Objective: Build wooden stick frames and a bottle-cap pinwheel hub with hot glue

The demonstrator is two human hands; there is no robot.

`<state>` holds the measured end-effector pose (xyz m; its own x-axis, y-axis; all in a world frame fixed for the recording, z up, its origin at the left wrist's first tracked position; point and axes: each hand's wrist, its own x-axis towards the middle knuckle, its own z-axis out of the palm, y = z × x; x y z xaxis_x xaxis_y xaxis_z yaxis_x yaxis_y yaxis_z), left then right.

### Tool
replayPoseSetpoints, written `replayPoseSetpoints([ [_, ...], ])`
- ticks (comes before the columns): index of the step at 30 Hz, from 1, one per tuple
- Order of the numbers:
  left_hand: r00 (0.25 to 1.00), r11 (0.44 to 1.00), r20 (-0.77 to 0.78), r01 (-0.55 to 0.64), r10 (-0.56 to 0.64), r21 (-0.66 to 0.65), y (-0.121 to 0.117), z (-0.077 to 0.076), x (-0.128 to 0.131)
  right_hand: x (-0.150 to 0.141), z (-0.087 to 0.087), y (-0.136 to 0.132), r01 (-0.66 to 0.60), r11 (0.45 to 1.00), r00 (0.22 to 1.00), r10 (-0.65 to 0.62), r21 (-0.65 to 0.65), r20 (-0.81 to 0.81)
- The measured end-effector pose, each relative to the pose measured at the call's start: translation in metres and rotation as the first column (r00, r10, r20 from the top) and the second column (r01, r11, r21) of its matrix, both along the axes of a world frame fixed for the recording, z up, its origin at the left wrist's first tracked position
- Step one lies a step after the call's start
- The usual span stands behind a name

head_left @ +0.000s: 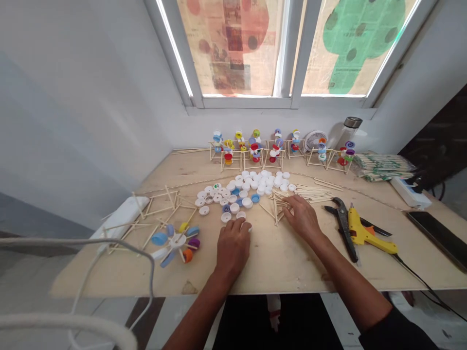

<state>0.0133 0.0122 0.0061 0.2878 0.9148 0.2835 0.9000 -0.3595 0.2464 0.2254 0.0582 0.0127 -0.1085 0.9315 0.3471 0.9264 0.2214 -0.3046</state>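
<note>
My left hand (233, 245) is closed at the near edge of a pile of bottle caps (247, 202), mostly white with a few blue. Its curled fingers rest on a white bottle cap, which shows only in part beside them. To the right, my right hand (302, 216) reaches onto loose wooden sticks (276, 210). Its fingertips touch the sticks, and the thumb stands apart from the fingers. Left of my left hand lies a wheel (178, 241) of sticks and coloured caps around a white centre.
Stick frames (160, 206) lie at the left near a white power strip (126, 214). Several finished cap wheels on stands (254, 154) line the back. At right are a yellow glue gun (365, 233), black-handled cutters (345, 226), a phone (440, 238) and packed sticks (383, 166). A grey cable (120, 241) crosses the front left.
</note>
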Motion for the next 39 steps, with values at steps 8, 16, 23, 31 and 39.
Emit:
replayPoseSetpoints([
  [8,0.922,0.991,0.373,0.127,-0.103,-0.042,-0.002,-0.001,0.021,-0.008,-0.002,0.023,-0.007,1.0,0.999,0.007,-0.005,0.047],
  [16,0.527,0.899,0.808,0.17,0.263,-0.404,0.002,-0.009,0.022,0.008,0.009,-0.024,-0.091,0.984,0.937,0.136,0.151,-0.321],
  [23,0.087,0.711,0.823,0.458,0.561,-0.533,-0.006,0.002,0.029,0.002,0.014,-0.052,-0.087,0.992,0.821,0.122,0.089,-0.558],
  [31,0.006,0.628,0.786,0.597,0.619,-0.499,-0.007,0.013,0.027,0.0,0.003,-0.075,-0.198,0.974,0.824,0.225,0.108,-0.519],
  [39,0.21,0.688,0.836,0.485,0.507,-0.54,-0.012,0.006,0.033,-0.009,-0.01,-0.102,-0.259,0.962,0.9,0.274,0.088,-0.34],
])
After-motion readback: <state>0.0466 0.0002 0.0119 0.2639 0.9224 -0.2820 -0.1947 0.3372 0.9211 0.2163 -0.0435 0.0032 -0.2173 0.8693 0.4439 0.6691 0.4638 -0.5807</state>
